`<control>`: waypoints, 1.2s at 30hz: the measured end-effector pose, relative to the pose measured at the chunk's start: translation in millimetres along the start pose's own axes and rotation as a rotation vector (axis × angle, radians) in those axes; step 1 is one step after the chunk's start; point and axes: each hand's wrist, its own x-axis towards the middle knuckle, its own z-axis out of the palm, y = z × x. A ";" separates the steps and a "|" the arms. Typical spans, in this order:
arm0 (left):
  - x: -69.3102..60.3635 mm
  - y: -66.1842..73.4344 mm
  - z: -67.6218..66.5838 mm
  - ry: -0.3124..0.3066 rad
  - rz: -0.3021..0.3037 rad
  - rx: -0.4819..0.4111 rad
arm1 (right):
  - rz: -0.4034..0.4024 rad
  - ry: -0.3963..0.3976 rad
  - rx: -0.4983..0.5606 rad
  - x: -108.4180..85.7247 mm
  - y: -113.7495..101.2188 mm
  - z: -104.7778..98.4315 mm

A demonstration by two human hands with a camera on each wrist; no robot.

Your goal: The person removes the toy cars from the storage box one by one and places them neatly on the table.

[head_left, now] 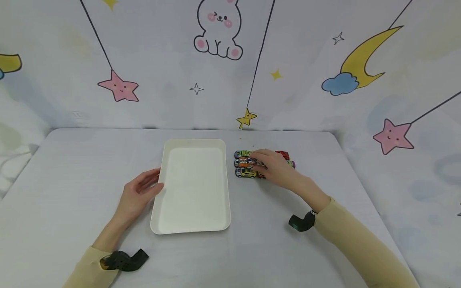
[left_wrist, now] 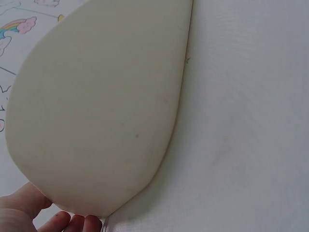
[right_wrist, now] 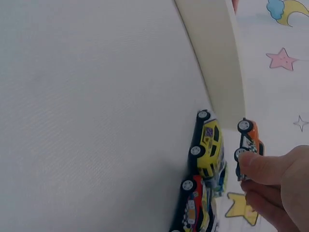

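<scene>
A white rectangular tray point(head_left: 194, 184) lies on the table in the head view. My left hand point(head_left: 138, 196) holds its left rim, the thumb at the edge and the other fingers curled beside it; the left wrist view shows the tray's outer side point(left_wrist: 106, 111) close up. To the tray's right, my right hand point(head_left: 275, 168) pinches an orange toy car point(right_wrist: 250, 137) between thumb and fingers. Beside that car are a yellow toy car point(right_wrist: 210, 145) and a red toy car point(right_wrist: 191, 208). My right hand partly hides the group of cars in the head view.
Several toy cars stand close together in rows, including a green one point(head_left: 242, 154) and a dark red one point(head_left: 282, 154) at the back. A white cloth point(head_left: 90, 160) covers the table. Behind it hangs a backdrop point(head_left: 162, 48) printed with stars and a bear.
</scene>
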 end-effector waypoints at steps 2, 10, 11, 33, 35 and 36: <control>-0.1 -0.1 -0.4 0.004 -0.008 0.002 | -0.002 0.015 0.004 -5.5 3.4 -1.9; -0.7 0.2 -0.5 0.008 0.000 0.008 | 0.024 0.033 -0.041 -28.4 20.6 -7.9; -0.8 0.4 -0.4 0.008 -0.002 0.008 | 0.027 0.034 -0.042 -31.2 22.9 -8.4; -0.3 0.9 0.2 0.006 0.016 0.000 | 0.039 0.143 -0.071 -81.8 60.0 -15.2; -0.5 0.5 0.1 0.007 0.017 0.000 | 0.045 0.149 -0.070 -85.6 62.6 -15.7; -0.7 0.4 -0.1 0.008 0.015 0.001 | 0.050 0.149 -0.068 -87.5 64.1 -15.6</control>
